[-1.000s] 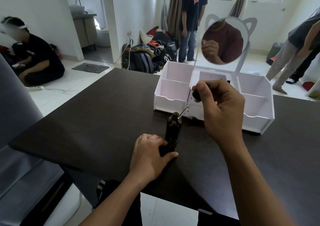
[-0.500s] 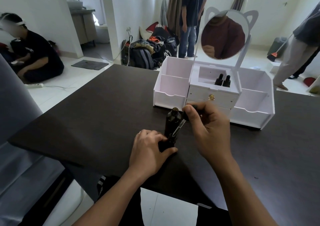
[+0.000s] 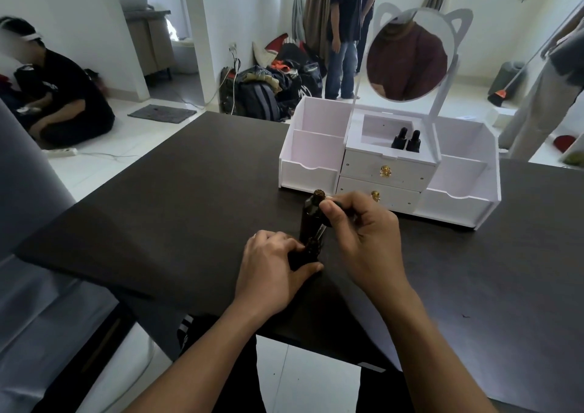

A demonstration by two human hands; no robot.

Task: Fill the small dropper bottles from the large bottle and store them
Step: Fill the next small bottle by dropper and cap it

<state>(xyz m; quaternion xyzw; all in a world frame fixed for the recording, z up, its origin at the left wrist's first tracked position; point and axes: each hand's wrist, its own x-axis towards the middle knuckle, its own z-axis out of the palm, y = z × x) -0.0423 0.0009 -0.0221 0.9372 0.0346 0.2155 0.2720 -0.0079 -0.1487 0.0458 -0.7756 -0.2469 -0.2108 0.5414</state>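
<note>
On the dark brown wooden worktop (image 3: 158, 223), the left hand (image 3: 271, 270) is seen pressed low, its fingers (image 3: 308, 268) clamped round a small dark dropper bottle (image 3: 311, 250) that is kept upright on the surface. Just behind it, touching or nearly so, the tall dark amber large bottle (image 3: 311, 215) is left standing uncapped, its threaded neck exposed.

A change is noted: a second ago the glass pipette with black rubber bulb (image 3: 320, 231) was held high above the large bottle's mouth; now it has been brought down and its tip is aimed at, perhaps already inside, the small bottle's neck. That is judged to mean liquid has been drawn and is about to be released into the small bottle.

The right hand (image 3: 363, 239) is held above and to the right, wrist raised, palm turned down, its fingers pinched on the pipette's bulb. Whether the bulb is being squeezed cannot be told.

Further right and behind, in the white wooden organiser with cat-ear mirror (image 3: 458, 204), two capped small dark bottles (image 3: 406, 140) are seen already stored in the top middle compartment. So the task is judged well under way, with this bottle not yet filled or capped.
</note>
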